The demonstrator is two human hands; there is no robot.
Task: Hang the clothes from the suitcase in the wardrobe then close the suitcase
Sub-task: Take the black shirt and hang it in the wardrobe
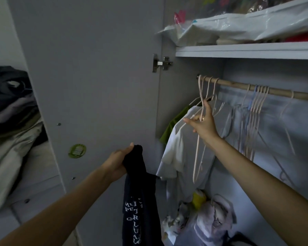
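Note:
My left hand (118, 161) is shut on the top of a dark navy garment (140, 201) with white lettering, which hangs down in front of the open wardrobe door (96, 77). My right hand (202, 122) reaches up into the wardrobe and holds the neck of an empty cream hanger (197, 157), whose hook is over the wooden rail (238, 87). Right behind this hanger a white T-shirt (178, 148) hangs, and a green garment (171, 126) hangs to its left. The suitcase is out of view.
Several empty hangers (256, 118) hang further right on the rail. The shelf (247, 50) above it carries plastic bags. A heap of clothes and bags (212, 215) lies on the wardrobe floor. Folded dark and grey clothes (9, 112) fill the compartment at left.

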